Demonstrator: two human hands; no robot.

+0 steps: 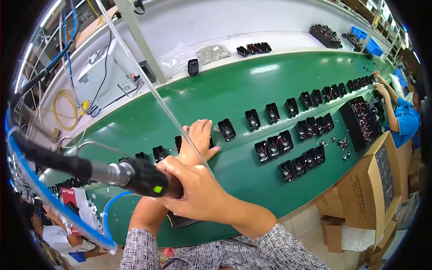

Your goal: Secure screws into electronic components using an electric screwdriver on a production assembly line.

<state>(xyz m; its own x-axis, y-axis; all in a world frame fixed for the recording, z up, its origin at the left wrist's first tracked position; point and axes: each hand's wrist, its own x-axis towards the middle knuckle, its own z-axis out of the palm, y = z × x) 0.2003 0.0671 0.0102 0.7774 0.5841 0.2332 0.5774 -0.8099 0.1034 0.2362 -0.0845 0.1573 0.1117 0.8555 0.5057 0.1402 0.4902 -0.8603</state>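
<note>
Counted: two hands, one black hand tool, and three near groups of open black housings on the green table: one of three, one of four, one of four. A longer row runs behind them from the housing beside the left hand toward a co-worker in blue; its far end is too small to count. On the white ledge stand one black housing and a group of four. The right hand is wrapped round the tool, a dark cylinder with a silvery collar and a green spot; its tip is hidden. The left hand, fingers extended and thumb out to the side, lies over the row, partly covering a dark housing; whether it grips this cannot be told. Both hands are over the table's near half, the right forearm crossing above the left. Open green surface lies between row and ledge; the near edge curves past the person's lap, a cardboard box standing beyond it at right.
</note>
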